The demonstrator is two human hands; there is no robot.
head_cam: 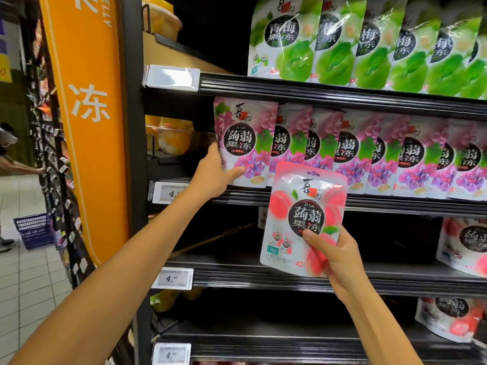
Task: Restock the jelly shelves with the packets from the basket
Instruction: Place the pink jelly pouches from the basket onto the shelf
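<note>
Risks, 9 to 3 o'clock.
- Basket (34, 230) sits on the floor at 9 o'clock, well apart from the shelves, so every packet is a long carry.
- Left hand (214, 175) clasps the end grape packet (242, 143) at its lower edge, thumb across the front. The packet stands on the middle shelf (369, 204) at 11 o'clock, at the head of its row. If it is let go leaning, I judge it tips over the rail (glossy film, nothing in front).
- Right hand (337, 256) pinches the peach packet (300, 214) by its lower right corner, at centre, in the air before the grape row. A one-corner hold may slip. It could also be shelved among grape by mistake, since peach stock (463, 246) lies at 4 o'clock, one shelf down.

Surface and room: black shelves with ridged rails and price tags (174, 279). An orange sign (87, 127) stands at 10 o'clock over a pale tiled floor (31, 285), and another person (10, 159) is at far 9 o'clock.
</note>
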